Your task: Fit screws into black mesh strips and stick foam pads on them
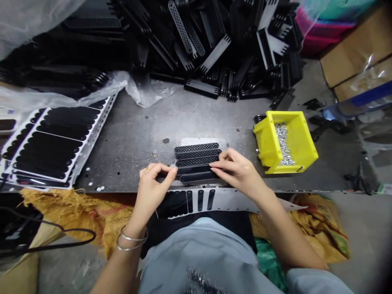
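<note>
A small stack of black bars lies in rows on the bench in front of me. The farther lattice-textured bars (196, 153) show a mesh pattern, and the nearest smooth black bar (197, 176) has a plain face. Between my hands stretches a thin black strip (194, 167), lying along one of the bars. My left hand (155, 179) pinches its left end between thumb and forefinger. At the other end, the fingertips of my right hand (237, 169) press together on it. Below the bench edge, a white backing sheet (225, 200) with black strips rests at my lap.
A yellow bin (301, 143) of small shiny metal parts stands to the right. Black comb-ended pieces (214, 53) heap along the back. Sheets of black strips (50, 143) lie at left. Scissors (358, 177) rest at the right edge, below a cardboard box (358, 57).
</note>
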`<state>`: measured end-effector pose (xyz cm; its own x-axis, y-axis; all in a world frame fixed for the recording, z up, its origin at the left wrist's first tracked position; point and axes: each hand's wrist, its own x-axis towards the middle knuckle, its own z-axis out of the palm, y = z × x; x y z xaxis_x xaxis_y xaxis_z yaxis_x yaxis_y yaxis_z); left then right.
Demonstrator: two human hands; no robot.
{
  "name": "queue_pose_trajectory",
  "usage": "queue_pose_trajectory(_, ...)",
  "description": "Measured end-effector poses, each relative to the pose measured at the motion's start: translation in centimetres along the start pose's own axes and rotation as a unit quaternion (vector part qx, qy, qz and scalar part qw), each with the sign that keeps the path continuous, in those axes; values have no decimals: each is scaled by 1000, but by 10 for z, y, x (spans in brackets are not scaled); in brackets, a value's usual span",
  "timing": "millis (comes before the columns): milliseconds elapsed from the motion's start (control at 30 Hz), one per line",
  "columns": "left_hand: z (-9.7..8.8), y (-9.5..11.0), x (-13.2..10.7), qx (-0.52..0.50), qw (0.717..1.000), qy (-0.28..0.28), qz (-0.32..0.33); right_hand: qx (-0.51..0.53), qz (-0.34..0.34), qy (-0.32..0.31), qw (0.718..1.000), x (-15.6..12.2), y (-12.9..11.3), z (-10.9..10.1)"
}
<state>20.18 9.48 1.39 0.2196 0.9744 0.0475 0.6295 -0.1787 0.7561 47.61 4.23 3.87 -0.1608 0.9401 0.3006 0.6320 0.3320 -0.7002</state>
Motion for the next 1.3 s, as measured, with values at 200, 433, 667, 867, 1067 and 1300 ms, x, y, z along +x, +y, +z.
queue_pose_trajectory(200, 31, 6, -46, -20, 958, 68, 278, -64, 13, 14, 998, -64, -15, 29)
queue_pose_trajectory(433, 71, -29, -59, 7, 913, -6, 407, 111, -15, -20, 994, -83, -12, 27)
queue_pose_trajectory(667, 46, -6, -53, -41, 935, 65, 346, 166, 73, -4, 983, -20, -32, 10)
queue_pose_trajectory(867, 4, 1, -6, -26, 998, 60, 18, -96, -125, -10, 987, 37, -14, 54)
queue_pose_trajectory(1067, 5, -5, 13, -67, 998, -9, -18, -81, -127, -50, 987, 45, -12, 51)
queue_pose_trajectory(1300, 8, -2, 15, -72, 997, -10, -30, -76, -109, -67, 989, 50, -17, 53)
